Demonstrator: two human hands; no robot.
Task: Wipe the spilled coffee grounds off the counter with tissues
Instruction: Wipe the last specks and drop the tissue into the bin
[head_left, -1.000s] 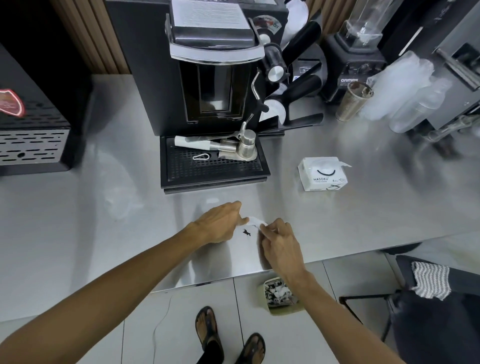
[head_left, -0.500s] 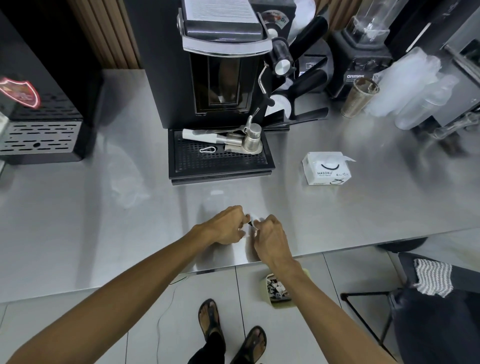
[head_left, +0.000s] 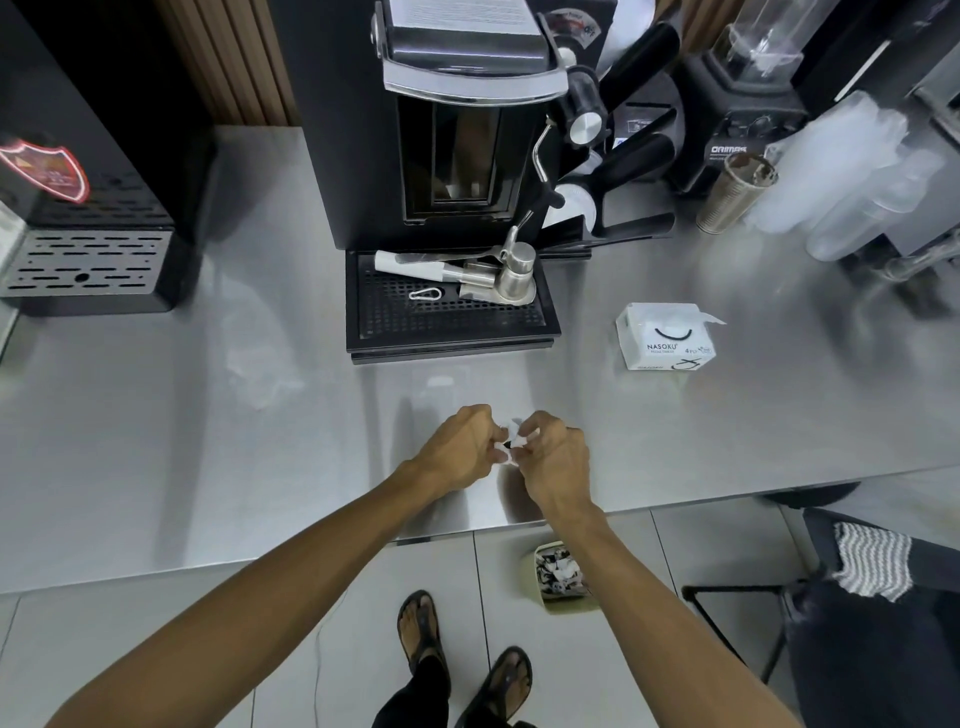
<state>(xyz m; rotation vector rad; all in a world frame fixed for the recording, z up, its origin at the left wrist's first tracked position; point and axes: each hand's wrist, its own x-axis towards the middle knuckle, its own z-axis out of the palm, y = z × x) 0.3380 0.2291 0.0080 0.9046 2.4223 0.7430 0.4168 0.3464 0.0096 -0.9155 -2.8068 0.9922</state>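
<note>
A small white tissue is bunched between both hands, just above the steel counter near its front edge. My left hand pinches its left side with curled fingers. My right hand pinches its right side. A dark speck of coffee grounds shows in the tissue between the fingertips. The fingers hide most of the tissue. A white tissue pack lies on the counter to the right and behind.
A black coffee machine with its drip tray stands right behind the hands. A blender, a metal cup and plastic cups crowd the back right. A small bin with used tissues sits on the floor below.
The tissue lay flat on the counter around the dark grounds a second ago. Both hands have drawn together and gathered it into a bunch with the grounds inside.
</note>
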